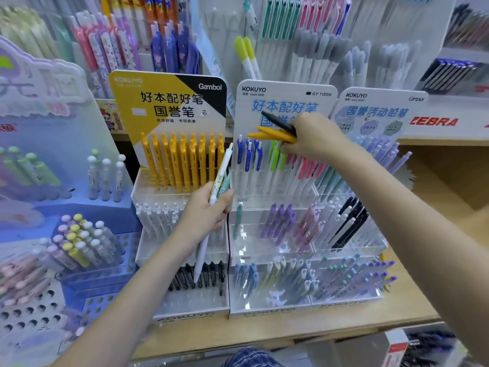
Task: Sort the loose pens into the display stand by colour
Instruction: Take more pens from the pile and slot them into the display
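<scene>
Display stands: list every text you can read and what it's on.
"KOKUYO", "Gambol", "好本配好笔 国誉笔": yellow header card.
"KOKUYO", "GY TOON", "好本配好笔": white header card, partly hidden by the right hand.
"KOKUYO", "Campus", "国誉活动铅笔": right header card.
"ZEBRA": shelf sign.
"KOKUYO": stand bases.
Small print: too blurred.

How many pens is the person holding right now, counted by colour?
Right hand:
Yellow pens: 2
Black pen: 1

Left hand:
White pen: 1
Mint-green pen: 1, mostly hidden behind the white one

Total: 5 that can be seen; the fingers may hide more.
</scene>
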The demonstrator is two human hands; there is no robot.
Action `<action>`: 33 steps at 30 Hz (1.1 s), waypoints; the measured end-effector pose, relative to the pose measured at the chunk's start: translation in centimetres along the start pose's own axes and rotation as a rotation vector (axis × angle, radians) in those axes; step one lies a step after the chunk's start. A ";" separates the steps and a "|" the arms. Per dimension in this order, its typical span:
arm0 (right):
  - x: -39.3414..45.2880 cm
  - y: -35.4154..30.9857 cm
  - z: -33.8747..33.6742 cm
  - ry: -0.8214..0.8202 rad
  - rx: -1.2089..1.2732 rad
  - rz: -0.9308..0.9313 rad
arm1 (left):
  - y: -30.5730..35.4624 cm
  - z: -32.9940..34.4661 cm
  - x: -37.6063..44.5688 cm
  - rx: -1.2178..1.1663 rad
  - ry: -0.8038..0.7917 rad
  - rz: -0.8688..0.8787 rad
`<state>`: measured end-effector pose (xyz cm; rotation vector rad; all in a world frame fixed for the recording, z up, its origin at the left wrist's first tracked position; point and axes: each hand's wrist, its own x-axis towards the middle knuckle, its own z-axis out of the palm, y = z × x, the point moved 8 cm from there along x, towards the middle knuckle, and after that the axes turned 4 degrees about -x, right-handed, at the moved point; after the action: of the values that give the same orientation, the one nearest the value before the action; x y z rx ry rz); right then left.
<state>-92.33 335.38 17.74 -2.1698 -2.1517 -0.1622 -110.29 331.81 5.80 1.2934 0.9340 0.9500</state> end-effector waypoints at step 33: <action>-9.2 0.6 2.8 0.075 1.296 0.391 | 0.4 -1.9 -2.3 0.048 -0.168 -0.042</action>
<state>-91.78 326.65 13.80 -1.5854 -1.0917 0.8809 -112.89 330.27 6.13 1.3660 0.8546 0.7779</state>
